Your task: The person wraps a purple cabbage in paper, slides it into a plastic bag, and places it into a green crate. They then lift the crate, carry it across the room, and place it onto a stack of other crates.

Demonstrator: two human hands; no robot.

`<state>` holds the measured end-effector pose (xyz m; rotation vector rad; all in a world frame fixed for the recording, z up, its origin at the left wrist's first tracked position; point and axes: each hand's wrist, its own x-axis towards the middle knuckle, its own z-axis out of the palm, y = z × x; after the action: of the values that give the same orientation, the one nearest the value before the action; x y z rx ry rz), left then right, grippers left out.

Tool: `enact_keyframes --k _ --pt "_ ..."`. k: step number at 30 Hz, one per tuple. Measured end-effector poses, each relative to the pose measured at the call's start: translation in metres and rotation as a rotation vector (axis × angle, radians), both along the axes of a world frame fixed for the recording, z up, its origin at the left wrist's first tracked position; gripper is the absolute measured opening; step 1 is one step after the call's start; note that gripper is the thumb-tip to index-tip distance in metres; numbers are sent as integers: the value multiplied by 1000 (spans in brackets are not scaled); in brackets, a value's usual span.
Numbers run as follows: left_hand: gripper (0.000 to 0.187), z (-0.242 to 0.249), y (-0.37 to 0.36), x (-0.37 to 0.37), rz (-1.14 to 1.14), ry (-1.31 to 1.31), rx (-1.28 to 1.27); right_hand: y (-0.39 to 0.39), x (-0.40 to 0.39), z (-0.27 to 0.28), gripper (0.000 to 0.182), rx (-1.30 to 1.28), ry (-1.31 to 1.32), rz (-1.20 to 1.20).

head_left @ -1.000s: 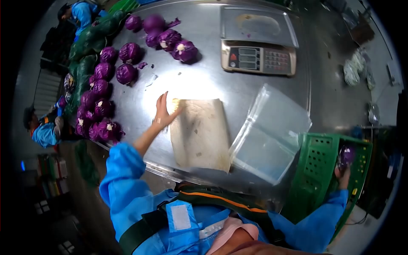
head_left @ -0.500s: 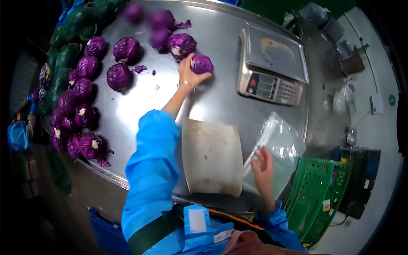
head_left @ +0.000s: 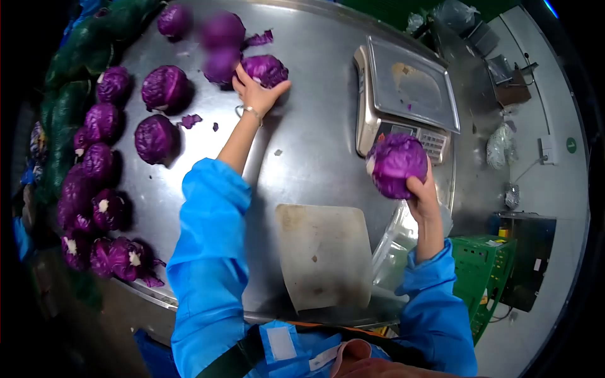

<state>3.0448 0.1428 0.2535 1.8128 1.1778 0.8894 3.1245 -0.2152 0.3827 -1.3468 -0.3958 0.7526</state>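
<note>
A purple cabbage (head_left: 396,165) is raised in my right hand (head_left: 423,192), in front of the scale (head_left: 413,85) and partly covering its keypad. My left hand (head_left: 257,93) reaches to another purple cabbage (head_left: 267,69) on the metal table, with thumb and fingers spread against its near side. Two blurred cabbages (head_left: 222,30) lie just left of it. The white cutting board (head_left: 324,255) rests near the table's front edge. Clear plastic bags (head_left: 392,242) lie partly under my right forearm.
Several more cabbages (head_left: 104,123) line the table's left side, beside green mesh sacks (head_left: 63,120). Loose leaf scraps (head_left: 190,121) lie on the metal table (head_left: 309,151). Green crates (head_left: 472,268) stand at the right, and a blue crate (head_left: 154,353) is on the floor.
My right hand has risen from the plastic bags and now holds a cabbage near the scale. My left hand has left that cabbage and moved to the one beside it. The view has shifted.
</note>
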Motion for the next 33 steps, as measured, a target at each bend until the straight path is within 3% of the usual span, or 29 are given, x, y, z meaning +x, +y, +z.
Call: enact_keyframes --k 2,5,8,9,11,13,15,17,20,21,23,25,27,33 --pt "113 -19 -3 12 41 -31 202 -15 -17 6 98 -113 -11 132" --pt "113 -18 -2 -1 -88 -60 193 -47 -71 -12 100 -359 -75 351" --pt "112 -5 13 -28 -160 -23 140 -46 -80 -23 96 -297 -89 163" --pt "108 -9 17 -35 -161 -18 106 -32 -66 -16 95 -252 -128 -5" --pt "106 -1 3 -49 -175 -47 93 5 -18 10 97 -249 -531 -191" --pt "102 -1 -20 -64 -102 -71 85 41 43 22 91 -418 -1179 -375" --pt "99 -8 -52 -94 -127 -150 -51 62 115 5 90 -394 -1405 -399" --pt "101 -2 -80 -128 -194 -38 -9 69 160 -15 96 -618 -1365 -345" --pt "119 20 -91 -159 -273 194 270 58 197 -33 104 -717 -1166 -258" --pt "124 26 -91 -160 -292 242 306 51 214 -35 110 -821 -978 -289" --pt "126 24 -88 -151 -356 160 221 29 215 4 104 -468 -357 -501" --pt "117 11 -75 -136 -423 113 108 0 201 45 94 -59 -29 -827" --pt "108 9 -70 -122 -389 130 130 -35 228 55 84 251 390 -914" --pt "101 -1 -80 -128 -309 26 -21 -20 194 69 90 39 -5 -482"
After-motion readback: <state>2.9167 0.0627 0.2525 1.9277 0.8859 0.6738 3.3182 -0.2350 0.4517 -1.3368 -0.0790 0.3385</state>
